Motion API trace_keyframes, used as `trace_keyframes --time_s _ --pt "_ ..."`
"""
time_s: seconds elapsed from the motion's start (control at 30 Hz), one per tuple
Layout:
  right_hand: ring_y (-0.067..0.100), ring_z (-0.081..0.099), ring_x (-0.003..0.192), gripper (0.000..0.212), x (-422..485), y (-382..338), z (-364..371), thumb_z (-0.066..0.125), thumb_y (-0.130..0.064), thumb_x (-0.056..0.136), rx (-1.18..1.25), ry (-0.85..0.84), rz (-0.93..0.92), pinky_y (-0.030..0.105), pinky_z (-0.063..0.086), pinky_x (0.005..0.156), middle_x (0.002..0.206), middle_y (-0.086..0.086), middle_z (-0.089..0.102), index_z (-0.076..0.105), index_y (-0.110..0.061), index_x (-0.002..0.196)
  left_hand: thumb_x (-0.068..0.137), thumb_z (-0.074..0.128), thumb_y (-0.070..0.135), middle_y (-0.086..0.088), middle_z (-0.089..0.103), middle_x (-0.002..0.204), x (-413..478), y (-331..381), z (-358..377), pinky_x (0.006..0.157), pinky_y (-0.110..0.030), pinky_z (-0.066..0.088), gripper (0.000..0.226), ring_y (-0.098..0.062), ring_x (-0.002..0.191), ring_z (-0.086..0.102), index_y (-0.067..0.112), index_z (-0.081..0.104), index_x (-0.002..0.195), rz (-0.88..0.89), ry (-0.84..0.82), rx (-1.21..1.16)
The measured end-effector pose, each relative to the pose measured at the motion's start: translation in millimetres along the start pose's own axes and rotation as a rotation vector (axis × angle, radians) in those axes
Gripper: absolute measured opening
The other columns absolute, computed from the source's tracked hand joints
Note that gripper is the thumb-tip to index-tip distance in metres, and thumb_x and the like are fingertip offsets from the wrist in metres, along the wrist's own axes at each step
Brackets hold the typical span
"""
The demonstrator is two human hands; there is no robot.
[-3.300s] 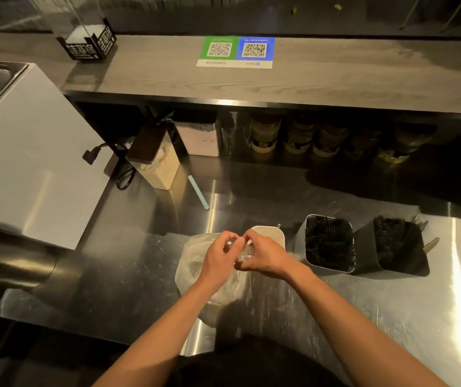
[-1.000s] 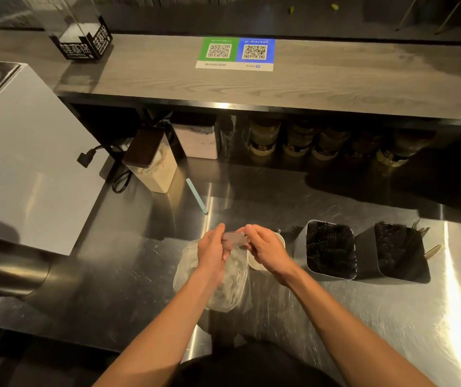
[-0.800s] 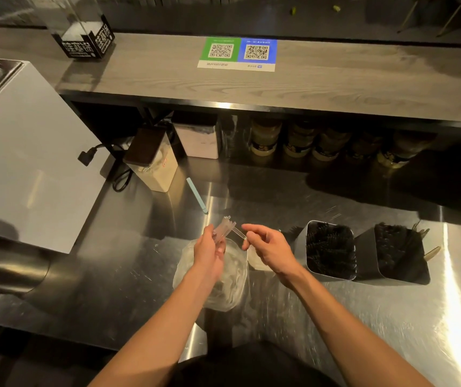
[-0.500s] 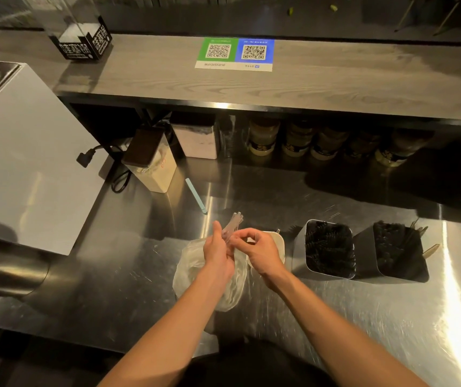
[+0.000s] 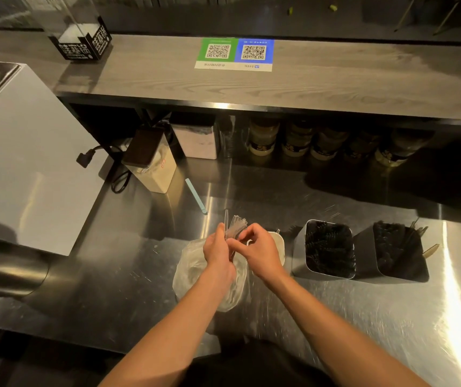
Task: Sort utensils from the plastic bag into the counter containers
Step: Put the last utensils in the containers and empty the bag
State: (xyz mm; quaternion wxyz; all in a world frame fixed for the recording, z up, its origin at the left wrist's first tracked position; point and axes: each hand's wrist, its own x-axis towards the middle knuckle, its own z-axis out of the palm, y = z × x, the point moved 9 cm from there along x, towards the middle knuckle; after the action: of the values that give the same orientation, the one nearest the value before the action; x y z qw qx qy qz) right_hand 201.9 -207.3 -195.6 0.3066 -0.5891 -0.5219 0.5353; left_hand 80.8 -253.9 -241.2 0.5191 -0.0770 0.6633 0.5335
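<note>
A clear plastic bag [image 5: 193, 275] lies on the steel counter below my hands. My left hand [image 5: 218, 250] grips a bundle of clear plastic utensils [image 5: 234, 226] that stick up above its fingers. My right hand [image 5: 260, 250] pinches the same bundle from the right. A white container [image 5: 279, 243] stands just behind my right hand, mostly hidden by it. Two steel containers filled with black utensils stand to the right, the nearer one [image 5: 327, 250] and the farther one [image 5: 396, 255].
A pale green straw [image 5: 195, 195] lies on the counter behind the hands. A cream canister with a dark lid [image 5: 151, 163], a cable and jars sit under the wooden shelf [image 5: 335, 82]. A white appliance [image 5: 22, 160] fills the left side.
The bundle of clear utensils came up out of the bag in my left hand. My right hand let go briefly, then came back and pinched the bundle.
</note>
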Motion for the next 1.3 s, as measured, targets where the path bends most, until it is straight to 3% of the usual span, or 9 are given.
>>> trace_keyframes --time_s 0.13,0.23,0.47,0.77,0.9,1.03,1.1,1.23,1.3 --pt "0.007 0.053 0.062 0.032 0 1 -3 0.083 -0.032 0.080 -0.055 0.046 0.033 0.028 0.049 0.060 0.072 -0.001 0.063 0.056 -0.016 0.076 0.099 0.060 0.035 -0.011 0.071 0.098 -2 -3 4 0.063 -0.028 0.053 0.025 -0.023 0.087 0.071 0.013 0.067 0.109 -0.033 -0.025 -0.009" --pt "0.007 0.051 0.060 0.034 1 0 1 0.077 -0.039 0.084 -0.065 0.018 0.039 0.029 0.046 0.059 0.069 0.002 0.063 0.056 -0.014 0.073 0.100 0.060 0.030 -0.009 0.067 0.087 -1 -3 3 0.058 -0.027 0.050 0.019 -0.019 0.072 0.066 0.013 0.066 0.097 -0.033 -0.005 0.003" --pt "0.002 0.044 0.059 0.051 -4 -3 -3 0.026 -0.045 0.108 0.115 0.117 0.117 0.026 0.039 0.064 0.067 -0.005 0.052 0.052 -0.015 0.075 0.102 0.056 0.037 -0.003 0.059 0.064 1 -5 1 0.047 -0.021 0.043 0.031 -0.010 0.049 0.050 0.008 0.065 0.096 -0.008 -0.009 0.080" --pt "0.008 0.048 0.071 0.043 -8 -22 -26 0.027 -0.029 0.109 0.224 0.365 -0.043 0.026 0.039 0.074 0.081 -0.004 0.050 0.051 -0.012 0.078 0.102 0.056 0.038 -0.008 0.062 0.075 -9 -8 10 0.049 -0.024 0.046 0.032 -0.014 0.054 0.057 0.006 0.063 0.099 -0.006 -0.074 0.031" --pt "0.020 0.056 0.084 0.045 -2 -33 -27 0.029 -0.026 0.110 0.113 0.359 -0.183 0.029 0.046 0.078 0.097 0.011 0.053 0.053 -0.051 0.081 0.102 0.055 0.035 -0.013 0.069 0.088 -16 -17 17 0.052 -0.026 0.052 0.033 -0.021 0.068 0.066 0.005 0.067 0.107 -0.102 -0.163 -0.022" --pt "0.010 0.054 0.080 0.037 6 -36 -27 0.029 -0.036 0.108 -0.006 0.287 -0.260 0.025 0.044 0.073 0.092 -0.004 0.050 0.051 -0.037 0.078 0.102 0.055 0.031 -0.006 0.059 0.072 -16 -19 14 0.048 -0.022 0.039 0.026 -0.011 0.051 0.051 0.007 0.065 0.105 -0.132 -0.185 -0.017" --pt "0.008 0.056 0.084 0.045 7 -36 -25 0.024 -0.047 0.106 -0.070 0.268 -0.309 0.023 0.043 0.071 0.092 -0.009 0.051 0.055 -0.029 0.079 0.103 0.053 0.032 -0.009 0.061 0.079 -15 -19 15 0.053 -0.023 0.043 0.028 -0.013 0.058 0.055 0.007 0.066 0.106 -0.091 -0.197 0.035" --pt "0.016 0.057 0.093 0.072 3 -38 -19 0.012 -0.062 0.101 -0.137 0.302 -0.395 0.025 0.046 0.075 0.097 -0.003 0.058 0.067 -0.016 0.095 0.103 0.052 0.040 -0.018 0.070 0.104 -19 -21 17 0.091 -0.045 0.056 0.032 -0.028 0.096 0.069 0.015 0.071 0.107 -0.033 -0.181 0.136" --pt "0.016 0.057 0.095 0.073 1 -37 -22 0.011 -0.061 0.102 -0.142 0.337 -0.393 0.027 0.046 0.078 0.100 -0.006 0.058 0.069 -0.017 0.106 0.101 0.055 0.038 -0.020 0.068 0.100 -20 -19 17 0.087 -0.046 0.056 0.029 -0.028 0.091 0.064 0.013 0.071 0.101 -0.011 -0.165 0.148"
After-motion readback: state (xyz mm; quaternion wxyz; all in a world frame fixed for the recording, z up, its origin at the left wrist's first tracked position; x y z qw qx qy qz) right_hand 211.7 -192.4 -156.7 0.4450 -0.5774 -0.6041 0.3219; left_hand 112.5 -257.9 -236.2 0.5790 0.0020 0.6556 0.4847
